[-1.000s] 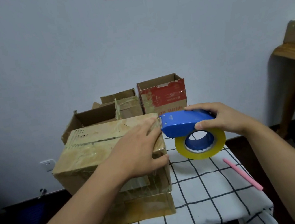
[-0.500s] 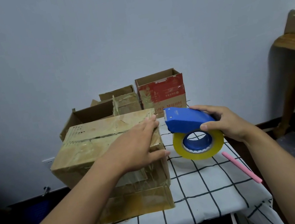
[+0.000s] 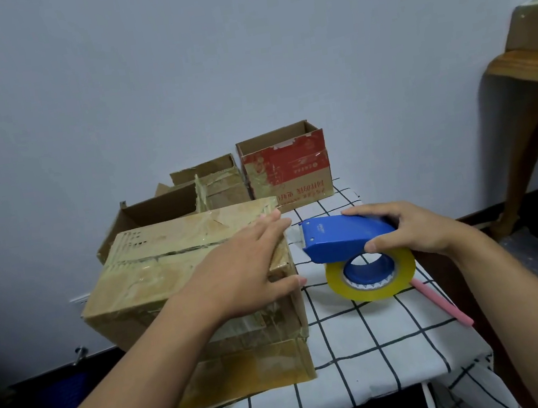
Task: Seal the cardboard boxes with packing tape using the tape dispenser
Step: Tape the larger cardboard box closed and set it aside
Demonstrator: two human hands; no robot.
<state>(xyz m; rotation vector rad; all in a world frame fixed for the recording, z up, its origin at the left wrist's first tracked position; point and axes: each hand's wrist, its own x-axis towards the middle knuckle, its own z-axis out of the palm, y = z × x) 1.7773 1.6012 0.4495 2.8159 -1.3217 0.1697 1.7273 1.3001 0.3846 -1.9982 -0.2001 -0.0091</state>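
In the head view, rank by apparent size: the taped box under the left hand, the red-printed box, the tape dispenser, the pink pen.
1. taped box
2. red-printed box and tape dispenser: alike, and the dispenser is nearer, so unranked
3. pink pen

The closed cardboard box (image 3: 180, 271) is matt brown card under glossy, wrinkled yellowish tape, the tape dispenser (image 3: 345, 238) is smooth blue plastic holding a shiny translucent yellow tape roll (image 3: 374, 284), and the tablecloth (image 3: 378, 354) is soft white cloth with black grid lines.
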